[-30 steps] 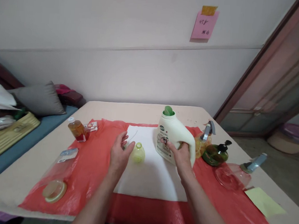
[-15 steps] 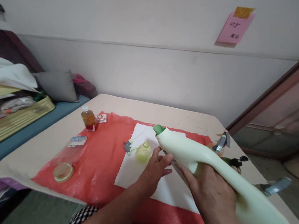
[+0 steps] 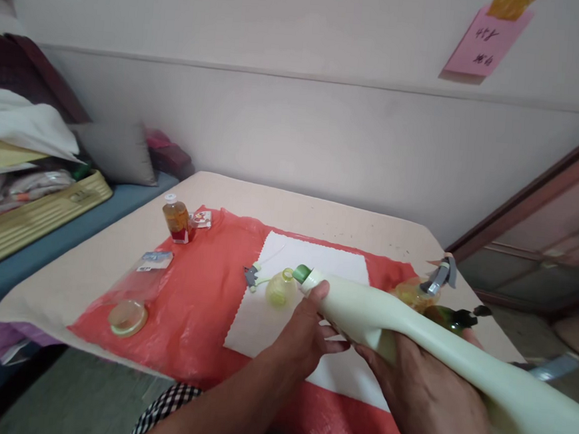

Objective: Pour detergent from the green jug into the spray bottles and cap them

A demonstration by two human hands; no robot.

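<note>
Two hands bear one pale green jug (image 3: 459, 351), smooth and plain on its upper side, tipped over until it lies almost level above the table. Its neck is narrow, a darker green spout (image 3: 302, 273) fills the mouth, and the body widens toward four o'clock, running out of view. The right hand (image 3: 421, 388) is curled round the handle, its fingertips largely hidden. The left hand (image 3: 304, 338) cups the neck from below, partly open: thumb against the jug, other fingers spread loosely underneath; how firmly they press, I cannot tell.

The spout points toward nine o'clock, right at the neck of a small round clear bottle (image 3: 279, 293), tinted yellow-green and upright on a white sheet (image 3: 245, 334). Whether the two touch is impossible to tell.

Taking the small bottle as the clock's centre, a grey cat-shaped piece (image 3: 251, 276) lies near it between nine and ten, an amber bottle (image 3: 176, 220) stands farther off at ten, and a yellowish bottle (image 3: 414, 292) sits at three, beyond the jug.
</note>
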